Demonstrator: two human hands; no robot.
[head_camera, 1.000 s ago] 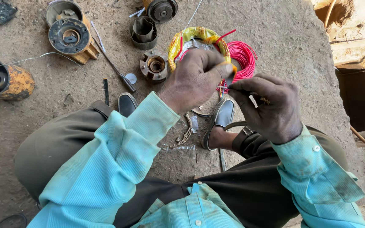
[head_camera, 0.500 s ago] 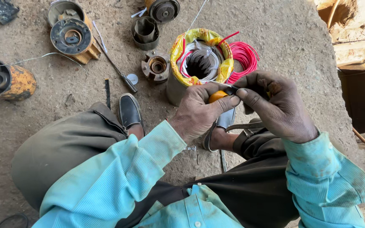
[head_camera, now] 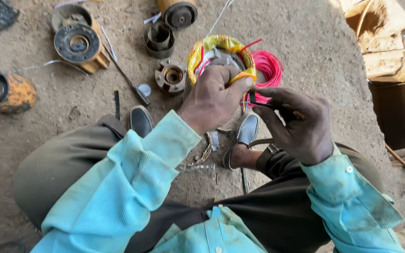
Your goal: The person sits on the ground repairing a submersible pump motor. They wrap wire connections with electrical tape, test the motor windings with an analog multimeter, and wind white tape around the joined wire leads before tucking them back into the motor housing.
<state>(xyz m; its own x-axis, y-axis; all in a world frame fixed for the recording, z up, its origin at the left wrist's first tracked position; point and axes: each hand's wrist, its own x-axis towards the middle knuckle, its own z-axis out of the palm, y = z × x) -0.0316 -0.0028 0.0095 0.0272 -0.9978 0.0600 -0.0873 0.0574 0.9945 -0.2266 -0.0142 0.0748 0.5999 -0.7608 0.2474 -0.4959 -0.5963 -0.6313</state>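
Observation:
A motor stator (head_camera: 219, 56) wrapped in yellow insulating tape stands on the dirt floor between my feet, with a red wire coil (head_camera: 268, 68) bulging from its right side. My left hand (head_camera: 214, 98) grips the stator's near rim, thumb pressed on the yellow tape. To its right, my right hand (head_camera: 294, 124) pinches a thin dark tool or wire end (head_camera: 254, 99) that points toward the tape. Light blue sleeves cover both arms.
Motor parts lie on the ground at the back: a round end cover on a yellow housing (head_camera: 77, 43), a bearing plate (head_camera: 171, 76), a cylindrical part (head_camera: 159, 38), another housing (head_camera: 3, 91) at left, a screwdriver (head_camera: 130, 84). A pit edge (head_camera: 390, 117) drops off at right.
My left hand moved back up from in front of the stator onto its yellow rim. My right hand stayed beside it, still pinching the thin piece.

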